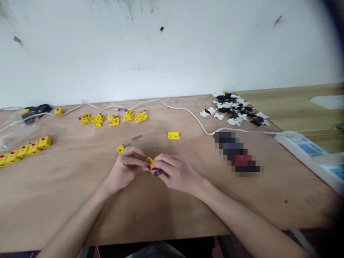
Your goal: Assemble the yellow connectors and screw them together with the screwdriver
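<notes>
Above the middle of the wooden table, my left hand pinches a small yellow plastic casing, its hollow side with small openings facing up. My right hand is closed and meets the casing from the right. Out of its fingers sticks the dark purple handle of a screwdriver; the shaft is hidden. A red spot shows between the fingertips, too small to name. Just beyond my left hand lie another yellow casing half and small metal pieces. A yellow cover rests farther off to the right.
Several opened yellow casings line the back, near a second screwdriver and a white cable. Closed yellow blocks form a row at left. Black and white pieces are heaped at back right, a power strip nearer.
</notes>
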The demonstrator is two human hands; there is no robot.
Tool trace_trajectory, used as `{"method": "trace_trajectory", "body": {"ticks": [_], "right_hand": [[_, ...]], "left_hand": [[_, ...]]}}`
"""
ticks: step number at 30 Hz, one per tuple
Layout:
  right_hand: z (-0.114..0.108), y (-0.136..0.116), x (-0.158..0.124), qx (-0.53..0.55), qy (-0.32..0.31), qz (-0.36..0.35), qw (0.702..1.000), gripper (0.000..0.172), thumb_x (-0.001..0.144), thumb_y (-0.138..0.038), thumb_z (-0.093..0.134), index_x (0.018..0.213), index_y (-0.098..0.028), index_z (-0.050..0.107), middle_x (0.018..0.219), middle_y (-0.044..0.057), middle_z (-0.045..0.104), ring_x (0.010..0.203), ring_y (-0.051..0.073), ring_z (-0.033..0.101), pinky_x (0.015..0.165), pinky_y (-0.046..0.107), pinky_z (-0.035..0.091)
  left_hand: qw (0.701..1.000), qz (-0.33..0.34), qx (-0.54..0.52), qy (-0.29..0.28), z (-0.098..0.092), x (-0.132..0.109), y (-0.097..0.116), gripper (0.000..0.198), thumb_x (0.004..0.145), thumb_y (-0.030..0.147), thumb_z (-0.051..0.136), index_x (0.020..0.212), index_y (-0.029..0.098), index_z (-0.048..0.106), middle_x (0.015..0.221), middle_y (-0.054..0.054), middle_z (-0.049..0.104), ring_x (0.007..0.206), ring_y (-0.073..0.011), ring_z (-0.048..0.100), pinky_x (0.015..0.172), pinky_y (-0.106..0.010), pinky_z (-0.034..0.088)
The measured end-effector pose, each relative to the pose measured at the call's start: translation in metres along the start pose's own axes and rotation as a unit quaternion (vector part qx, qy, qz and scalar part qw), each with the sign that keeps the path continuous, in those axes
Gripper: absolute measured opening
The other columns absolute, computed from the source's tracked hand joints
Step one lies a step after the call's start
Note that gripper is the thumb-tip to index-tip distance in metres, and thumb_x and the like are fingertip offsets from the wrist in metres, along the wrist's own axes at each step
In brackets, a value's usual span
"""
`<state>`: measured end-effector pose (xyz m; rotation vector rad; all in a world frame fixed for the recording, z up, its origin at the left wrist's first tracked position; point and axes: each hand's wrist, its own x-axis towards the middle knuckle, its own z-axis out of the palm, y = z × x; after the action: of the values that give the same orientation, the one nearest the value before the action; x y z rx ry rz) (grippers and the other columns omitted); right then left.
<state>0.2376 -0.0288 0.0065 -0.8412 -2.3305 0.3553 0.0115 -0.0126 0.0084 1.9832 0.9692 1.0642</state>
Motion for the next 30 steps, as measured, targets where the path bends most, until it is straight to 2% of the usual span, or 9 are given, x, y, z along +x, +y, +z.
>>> {"method": "trace_trajectory", "body": {"ticks": [3, 8, 15, 19, 24, 26, 30], "right_hand": [[0.000, -0.001, 0.000, 0.012, -0.009, 0.000, 1.000, 0.013, 0.097, -0.017, 0.050, 0.102, -0.023, 0.060, 0.101, 0.004, 0.068, 0.086, 0.016, 0.066, 0.074, 0.030, 0.052], [0.004, 0.002, -0.003, 0.037, -0.024, 0.027, 0.999, 0.018, 0.096, -0.014, 0.049, 0.105, -0.024, 0.060, 0.104, 0.004, 0.066, 0.085, 0.016, 0.065, 0.070, 0.028, 0.051], [0.009, 0.008, -0.003, 0.075, 0.010, 0.032, 0.997, 0.022, 0.091, -0.008, 0.049, 0.103, -0.023, 0.060, 0.101, 0.004, 0.066, 0.084, 0.016, 0.064, 0.070, 0.028, 0.053], [0.009, 0.011, -0.002, 0.093, 0.021, 0.048, 0.994, 0.025, 0.090, -0.006, 0.050, 0.104, -0.024, 0.060, 0.102, 0.004, 0.066, 0.088, 0.016, 0.065, 0.075, 0.029, 0.054], [0.010, 0.013, -0.001, 0.119, 0.024, 0.063, 0.991, 0.026, 0.089, -0.005, 0.053, 0.104, -0.024, 0.062, 0.103, 0.004, 0.067, 0.089, 0.016, 0.066, 0.077, 0.029, 0.054], [0.011, 0.015, -0.002, 0.127, 0.011, 0.070, 0.989, 0.023, 0.091, -0.007, 0.054, 0.103, -0.024, 0.064, 0.102, 0.003, 0.069, 0.088, 0.016, 0.067, 0.077, 0.029, 0.054], [0.013, 0.020, -0.003, 0.132, -0.014, 0.082, 0.988, 0.016, 0.093, -0.012, 0.058, 0.099, -0.024, 0.067, 0.100, 0.002, 0.071, 0.088, 0.015, 0.068, 0.079, 0.028, 0.054]], "left_hand": [[1.000, 0.009, 0.021, -0.006, 0.001, 0.000, 0.000, 0.008, 0.086, 0.028, 0.075, 0.081, 0.028, 0.082, 0.091, -0.006, 0.067, 0.083, -0.0166, 0.064, 0.071, -0.029, 0.056], [0.999, -0.019, -0.036, 0.005, 0.006, -0.001, -0.003, 0.005, 0.083, 0.028, 0.078, 0.081, 0.027, 0.082, 0.085, -0.005, 0.065, 0.078, -0.0149, 0.064, 0.068, -0.027, 0.056], [0.996, -0.032, -0.080, 0.009, 0.011, -0.002, -0.004, 0.006, 0.084, 0.027, 0.077, 0.082, 0.023, 0.082, 0.085, -0.005, 0.065, 0.075, -0.0136, 0.064, 0.067, -0.026, 0.055], [0.995, -0.029, -0.087, 0.026, 0.012, -0.003, -0.004, 0.004, 0.083, 0.023, 0.078, 0.085, 0.024, 0.081, 0.087, -0.005, 0.070, 0.080, -0.0163, 0.066, 0.071, -0.029, 0.055], [0.997, -0.006, -0.070, 0.037, 0.004, -0.003, -0.003, 0.003, 0.086, 0.022, 0.075, 0.087, 0.023, 0.078, 0.084, -0.005, 0.072, 0.079, -0.0166, 0.066, 0.072, -0.030, 0.054], [0.999, 0.003, -0.028, 0.016, -0.004, -0.001, -0.005, 0.004, 0.088, 0.023, 0.072, 0.087, 0.022, 0.076, 0.084, -0.005, 0.072, 0.078, -0.0162, 0.066, 0.072, -0.030, 0.054], [0.993, 0.033, 0.074, -0.090, -0.018, 0.002, -0.017, 0.011, 0.091, 0.023, 0.067, 0.084, 0.021, 0.075, 0.082, -0.004, 0.072, 0.078, -0.0165, 0.065, 0.076, -0.031, 0.051]]}}
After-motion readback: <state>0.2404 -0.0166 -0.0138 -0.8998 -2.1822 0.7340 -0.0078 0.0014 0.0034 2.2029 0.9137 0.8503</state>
